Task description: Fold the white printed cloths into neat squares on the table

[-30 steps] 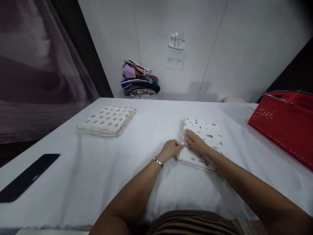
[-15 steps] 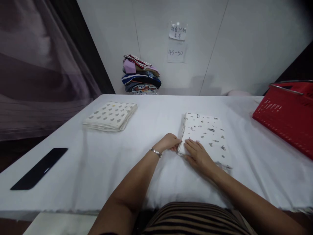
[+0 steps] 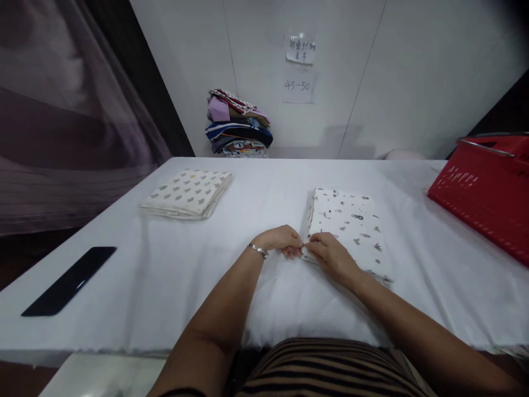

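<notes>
A folded white cloth (image 3: 346,223) with small grey and dark prints lies flat on the white-covered table, right of centre. My left hand (image 3: 286,240), a silver bracelet at its wrist, pinches the cloth's near left corner. Against that same corner, my right hand (image 3: 333,256) has its thumb and fingers drawn together on the edge, close to the left fingertips. Further left lies a second folded cloth (image 3: 188,193), off-white with grey motifs, apart from both hands.
A red plastic basket (image 3: 487,187) with a metal handle stands at the right. On the left of the table (image 3: 173,286) is a flat black object (image 3: 70,281). Behind the far edge rises a stack of folded fabrics (image 3: 239,127); paper notes (image 3: 300,69) hang on the wall.
My right hand has gone from lying flat on the printed cloth to pinching its near left corner beside my left hand. My left hand stays at that corner.
</notes>
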